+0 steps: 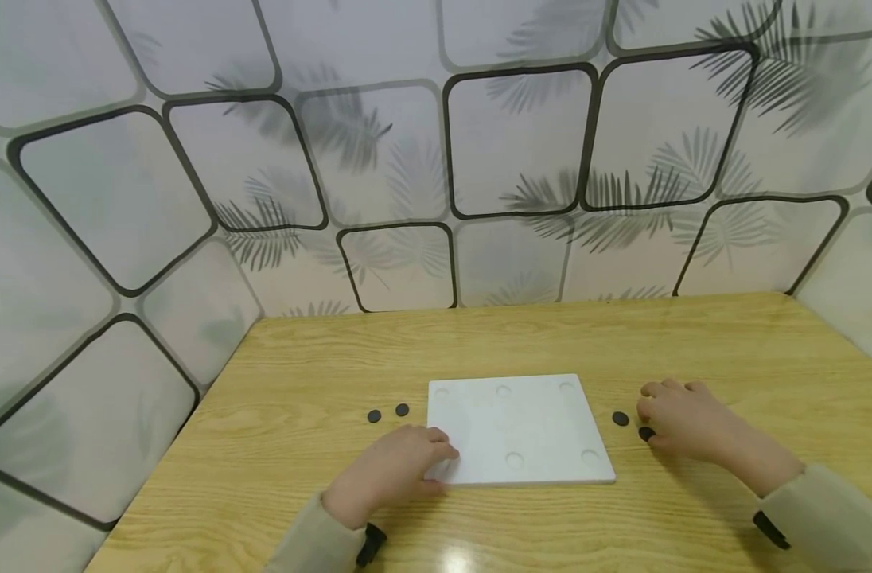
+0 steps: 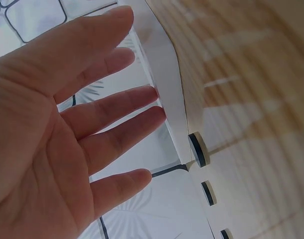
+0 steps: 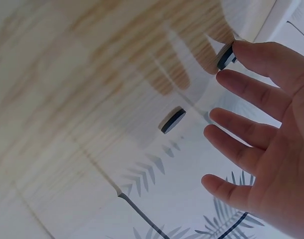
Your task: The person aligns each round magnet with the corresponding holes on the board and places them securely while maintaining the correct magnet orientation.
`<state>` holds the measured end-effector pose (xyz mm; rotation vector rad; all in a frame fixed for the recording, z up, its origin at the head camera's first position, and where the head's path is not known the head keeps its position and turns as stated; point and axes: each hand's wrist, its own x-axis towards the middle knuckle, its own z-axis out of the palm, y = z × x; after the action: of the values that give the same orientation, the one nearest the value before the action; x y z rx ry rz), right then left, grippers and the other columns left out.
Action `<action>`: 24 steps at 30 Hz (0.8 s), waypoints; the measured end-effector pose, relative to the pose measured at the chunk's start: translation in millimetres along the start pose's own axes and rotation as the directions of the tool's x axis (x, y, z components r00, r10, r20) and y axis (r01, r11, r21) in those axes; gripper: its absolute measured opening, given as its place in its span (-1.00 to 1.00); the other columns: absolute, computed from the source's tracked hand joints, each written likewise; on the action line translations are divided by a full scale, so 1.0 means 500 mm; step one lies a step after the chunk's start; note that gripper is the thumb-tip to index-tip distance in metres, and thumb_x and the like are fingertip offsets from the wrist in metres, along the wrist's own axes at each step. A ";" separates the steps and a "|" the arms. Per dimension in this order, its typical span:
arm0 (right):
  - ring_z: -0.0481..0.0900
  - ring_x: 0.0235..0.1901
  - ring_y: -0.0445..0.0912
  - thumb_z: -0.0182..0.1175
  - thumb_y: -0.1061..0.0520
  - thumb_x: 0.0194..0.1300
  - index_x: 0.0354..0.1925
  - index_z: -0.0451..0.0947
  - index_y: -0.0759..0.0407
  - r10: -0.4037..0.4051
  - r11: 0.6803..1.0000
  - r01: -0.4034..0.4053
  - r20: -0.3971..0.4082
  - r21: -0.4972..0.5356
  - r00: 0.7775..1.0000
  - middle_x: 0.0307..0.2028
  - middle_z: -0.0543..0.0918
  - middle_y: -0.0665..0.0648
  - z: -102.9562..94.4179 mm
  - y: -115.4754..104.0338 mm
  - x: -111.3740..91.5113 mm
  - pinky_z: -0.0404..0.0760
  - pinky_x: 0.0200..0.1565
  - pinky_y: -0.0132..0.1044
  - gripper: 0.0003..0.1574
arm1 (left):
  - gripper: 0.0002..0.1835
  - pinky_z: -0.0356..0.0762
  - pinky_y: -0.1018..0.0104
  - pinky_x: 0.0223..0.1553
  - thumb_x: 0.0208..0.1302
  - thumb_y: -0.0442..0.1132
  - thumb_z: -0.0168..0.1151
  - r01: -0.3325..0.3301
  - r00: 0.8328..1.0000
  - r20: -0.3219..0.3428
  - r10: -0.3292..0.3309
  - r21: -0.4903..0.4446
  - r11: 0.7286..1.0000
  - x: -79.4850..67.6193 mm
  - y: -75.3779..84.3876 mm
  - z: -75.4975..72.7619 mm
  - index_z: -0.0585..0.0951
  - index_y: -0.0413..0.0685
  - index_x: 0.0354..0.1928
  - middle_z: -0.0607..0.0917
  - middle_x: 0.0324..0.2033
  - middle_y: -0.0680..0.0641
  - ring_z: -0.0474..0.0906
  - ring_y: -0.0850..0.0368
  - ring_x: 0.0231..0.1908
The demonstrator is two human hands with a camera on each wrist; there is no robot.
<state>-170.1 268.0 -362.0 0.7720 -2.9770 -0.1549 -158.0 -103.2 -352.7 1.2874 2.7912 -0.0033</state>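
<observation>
A white board (image 1: 515, 430) with shallow round recesses lies flat on the table. My left hand (image 1: 400, 465) is at its near left corner, fingers over that edge and loosely extended; in the left wrist view the palm (image 2: 47, 144) holds nothing. Beyond this hand lie two dark discs, one farther left (image 1: 375, 416) and one nearer the board (image 1: 402, 410). My right hand (image 1: 694, 422) is low to the board's right. Its thumb and index fingertips are at a dark disc (image 3: 226, 58), fingers fairly straight. Another dark disc (image 1: 620, 419) lies between that one and the board.
The wood-grain table (image 1: 321, 358) runs back to a patterned wall covering (image 1: 393, 263) with leaf prints and dark outlines. Three discs, including a near one (image 2: 199, 149), show beside the left hand in the left wrist view. Long sleeves (image 1: 830, 517) cover both forearms.
</observation>
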 end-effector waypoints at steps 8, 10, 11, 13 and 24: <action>0.40 -0.09 0.25 0.42 0.14 -0.22 -0.57 0.43 -0.06 -0.013 0.999 0.012 0.016 0.049 1.000 -0.12 0.49 0.30 0.008 0.003 0.003 0.24 -0.20 0.35 -0.69 | -0.69 0.42 0.38 -0.13 -0.07 -0.09 0.34 -0.012 1.000 -0.005 0.012 0.037 0.999 0.000 0.001 0.001 0.63 0.09 -0.20 0.57 -0.16 0.08 0.48 0.22 -0.20; 0.39 -0.07 0.26 0.41 0.17 -0.22 -0.58 0.40 -0.05 -0.017 0.998 0.016 0.018 0.064 1.000 -0.10 0.48 0.32 0.009 0.003 0.003 0.21 -0.19 0.37 -0.67 | -0.70 0.42 0.38 -0.13 -0.08 -0.10 0.35 -0.015 1.000 -0.008 0.016 0.037 0.999 0.000 0.001 0.001 0.64 0.10 -0.21 0.58 -0.17 0.08 0.48 0.22 -0.20; 0.38 -0.06 0.26 0.41 0.18 -0.22 -0.59 0.39 -0.05 -0.018 0.997 0.017 0.018 0.069 1.000 -0.10 0.48 0.32 0.009 0.003 0.003 0.20 -0.18 0.37 -0.66 | -0.70 0.42 0.39 -0.13 -0.08 -0.10 0.35 -0.017 1.000 -0.008 0.017 0.038 0.999 0.000 0.000 0.001 0.64 0.10 -0.21 0.58 -0.17 0.08 0.48 0.22 -0.20; 0.37 -0.05 0.26 0.41 0.19 -0.22 -0.60 0.37 -0.04 -0.019 0.997 0.018 0.017 0.076 1.000 -0.09 0.47 0.33 0.009 0.001 0.003 0.18 -0.17 0.38 -0.65 | -0.70 0.43 0.38 -0.13 -0.08 -0.11 0.36 -0.017 1.000 -0.007 0.017 0.040 0.999 0.001 0.001 0.001 0.65 0.10 -0.21 0.58 -0.17 0.08 0.49 0.22 -0.20; 0.33 -0.02 0.29 0.31 0.23 -0.24 -0.70 0.25 -0.03 -0.011 0.998 0.008 0.045 0.067 0.999 -0.03 0.43 0.37 -0.001 -0.008 0.007 0.09 -0.11 0.41 -0.62 | -0.70 0.43 0.38 -0.13 -0.08 -0.12 0.36 -0.004 1.000 0.012 0.003 0.049 0.999 0.001 0.004 -0.004 0.65 0.11 -0.21 0.58 -0.16 0.07 0.48 0.22 -0.18</action>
<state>-171.3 262.7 -361.7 0.8008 -3.0353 -0.0747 -156.8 -101.5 -350.6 1.2985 2.7961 -0.0791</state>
